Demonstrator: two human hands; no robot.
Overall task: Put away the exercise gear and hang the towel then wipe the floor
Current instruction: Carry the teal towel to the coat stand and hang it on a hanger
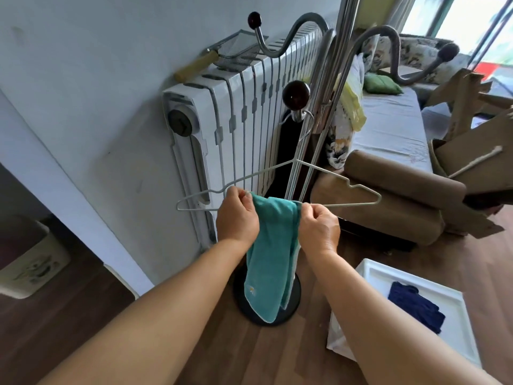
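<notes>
A teal towel [270,254] is draped over the bottom bar of a wire hanger [280,187] at the centre of the frame, its folded length hanging down in front of the round dark base [294,301] of a metal coat stand [324,101]. The hanger is hooked beneath a dark knob [296,95] on the stand. The towel's top edge is pinched on the left by the left hand [237,219] and on the right by the right hand [319,232] — in each, the fingers are curled in against the thumb, with cloth and what seems to be the wire bar held between them, though the exact contact is hidden by the knuckles.

Behind the stand, a white radiator [230,129] is mounted on the wall, with a mesh tray [236,50] lying on top of it in the upper left. To the right a brown sofa [388,190] is seen. At the lower right a white tray [410,276] rests on the wooden floor [263,357] — a dark blue cloth [416,307] lies in it.
</notes>
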